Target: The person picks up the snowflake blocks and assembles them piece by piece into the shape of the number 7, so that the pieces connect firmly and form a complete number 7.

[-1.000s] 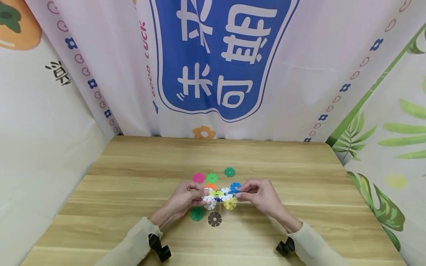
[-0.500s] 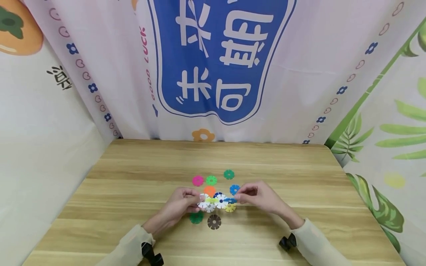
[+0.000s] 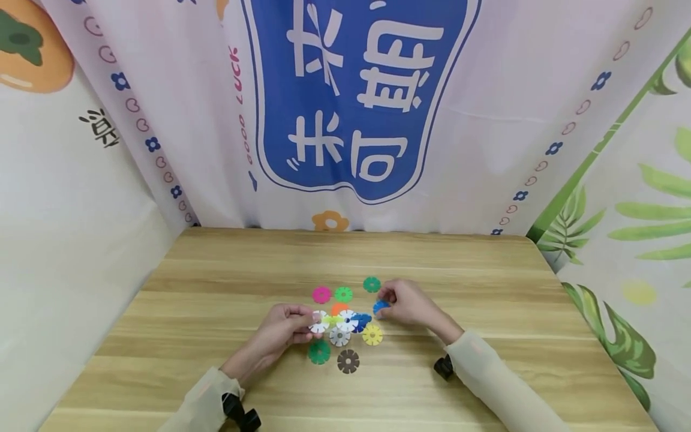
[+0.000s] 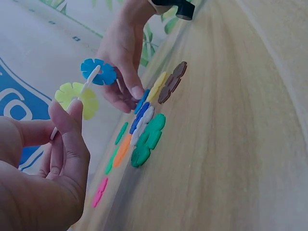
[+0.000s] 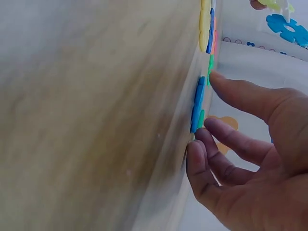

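My left hand (image 3: 283,330) pinches the end white disc (image 3: 318,322) of a short chain of notched snowflake discs, held above the table. Along that chain come a yellow disc (image 4: 90,102), a second white disc (image 3: 347,321) and a blue disc (image 4: 98,72) at the free end. My right hand (image 3: 407,303) is down at a loose blue disc (image 3: 380,308) lying flat on the table. In the right wrist view its thumb and fingers are spread about this blue disc (image 5: 198,105), fingertips close to the edge and not closed on it.
Loose discs lie around on the wooden table (image 3: 459,372): pink (image 3: 321,294), light green (image 3: 343,294), dark green (image 3: 372,284), orange (image 3: 340,309), yellow (image 3: 372,335), grey-white (image 3: 339,336), green (image 3: 320,352) and brown (image 3: 348,361). A printed curtain (image 3: 486,150) hangs behind the table.
My right hand has let go of the blue disc, now attached to the chain, and moved back to the loose blue disc. My left hand has drifted left with the chain.
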A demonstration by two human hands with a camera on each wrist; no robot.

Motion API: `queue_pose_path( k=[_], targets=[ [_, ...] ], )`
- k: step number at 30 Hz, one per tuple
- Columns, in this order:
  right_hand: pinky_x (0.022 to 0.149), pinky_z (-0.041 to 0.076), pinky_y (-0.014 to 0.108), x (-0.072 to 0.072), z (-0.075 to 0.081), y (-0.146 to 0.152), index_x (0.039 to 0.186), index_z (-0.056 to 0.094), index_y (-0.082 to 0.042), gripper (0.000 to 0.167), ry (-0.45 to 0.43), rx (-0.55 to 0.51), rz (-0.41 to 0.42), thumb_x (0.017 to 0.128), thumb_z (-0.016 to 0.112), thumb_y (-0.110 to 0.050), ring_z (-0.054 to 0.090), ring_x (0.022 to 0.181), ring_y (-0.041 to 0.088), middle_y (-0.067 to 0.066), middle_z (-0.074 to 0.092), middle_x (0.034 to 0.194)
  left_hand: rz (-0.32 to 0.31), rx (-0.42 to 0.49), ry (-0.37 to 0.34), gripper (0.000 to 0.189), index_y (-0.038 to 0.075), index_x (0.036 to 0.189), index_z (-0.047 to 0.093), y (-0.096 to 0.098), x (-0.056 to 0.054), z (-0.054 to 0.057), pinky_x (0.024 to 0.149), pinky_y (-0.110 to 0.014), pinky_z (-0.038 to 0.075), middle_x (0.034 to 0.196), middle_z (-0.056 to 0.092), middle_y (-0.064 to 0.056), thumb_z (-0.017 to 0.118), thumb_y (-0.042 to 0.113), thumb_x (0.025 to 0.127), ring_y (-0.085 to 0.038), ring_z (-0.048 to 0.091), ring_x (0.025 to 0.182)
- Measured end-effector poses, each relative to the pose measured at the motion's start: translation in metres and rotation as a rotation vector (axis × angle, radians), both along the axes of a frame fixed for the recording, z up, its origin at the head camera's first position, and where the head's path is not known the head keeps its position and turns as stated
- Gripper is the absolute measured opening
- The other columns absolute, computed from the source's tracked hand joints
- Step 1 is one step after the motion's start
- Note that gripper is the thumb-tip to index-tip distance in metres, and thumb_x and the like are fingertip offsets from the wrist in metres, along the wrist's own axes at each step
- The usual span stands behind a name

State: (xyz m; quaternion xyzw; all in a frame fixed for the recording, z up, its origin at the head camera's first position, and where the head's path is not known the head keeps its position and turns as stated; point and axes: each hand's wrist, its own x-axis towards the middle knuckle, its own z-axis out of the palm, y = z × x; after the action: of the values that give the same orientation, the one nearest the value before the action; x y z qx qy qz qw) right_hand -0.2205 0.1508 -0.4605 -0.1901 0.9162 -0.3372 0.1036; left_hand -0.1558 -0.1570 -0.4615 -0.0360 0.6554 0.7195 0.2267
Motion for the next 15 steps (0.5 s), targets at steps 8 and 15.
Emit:
queue_pose_path(
  k=[8,15],
  targets=[
    [0.078,0.057,0.028,-0.0024,-0.0012,-0.0031,0.109,0.075,-0.007,0.036,-0.037,0.033,-0.027,0.078,0.093,-0.017,0.060,0.084,0.014,0.001,0.070,0.093,0.026,-0.016,-0.006,0.018,-0.005,0.109,0.065,0.0023,-0.0028,-0.0004,0.068,-0.017,0.063,0.088,0.074,-0.005,0.071,0.007,0.097,-0.013,0.075,0.076],
    [0.075,0.057,0.026,0.0014,0.0033,0.0001,0.098,0.074,-0.006,0.029,-0.057,0.039,-0.026,0.076,0.093,-0.010,0.061,0.080,0.014,0.002,0.070,0.088,0.034,-0.024,-0.016,0.021,-0.006,0.113,0.065,0.0044,-0.0043,-0.0001,0.070,-0.018,0.064,0.088,0.075,-0.006,0.070,0.007,0.098,-0.015,0.076,0.079]
  ],
)
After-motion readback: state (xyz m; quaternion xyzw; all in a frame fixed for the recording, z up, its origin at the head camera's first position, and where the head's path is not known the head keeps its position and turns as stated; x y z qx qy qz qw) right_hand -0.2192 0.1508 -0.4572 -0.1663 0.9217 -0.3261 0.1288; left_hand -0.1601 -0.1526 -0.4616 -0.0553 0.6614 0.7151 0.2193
